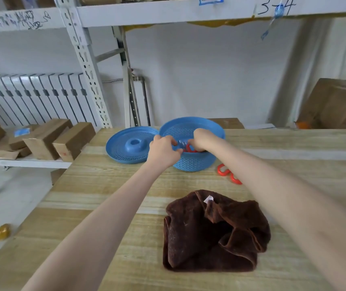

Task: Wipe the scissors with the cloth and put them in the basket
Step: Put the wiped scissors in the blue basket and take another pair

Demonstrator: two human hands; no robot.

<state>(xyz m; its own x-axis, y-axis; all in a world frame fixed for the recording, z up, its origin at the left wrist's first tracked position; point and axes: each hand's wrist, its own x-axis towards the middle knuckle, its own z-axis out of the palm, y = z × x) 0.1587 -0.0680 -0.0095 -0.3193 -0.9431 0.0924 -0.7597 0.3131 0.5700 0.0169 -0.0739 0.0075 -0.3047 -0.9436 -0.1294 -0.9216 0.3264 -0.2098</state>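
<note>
The curled fingers of the left hand (164, 148) pinch the metal blades of the scissors (186, 147), and the right hand (202, 141) curls round their red handles. The scissors are inside the blue basket (193, 162). A blue lid (130, 148) lies touching the basket's left side. A second red-handled pair (228, 174) lies on the wooden table (104, 185) just right of the basket. The brown cloth (214, 234) lies crumpled nearer the person.

Open table (104, 196) runs left of the cloth (209, 238) (lid (125, 152) and basket (191, 162) crowd the far side).
</note>
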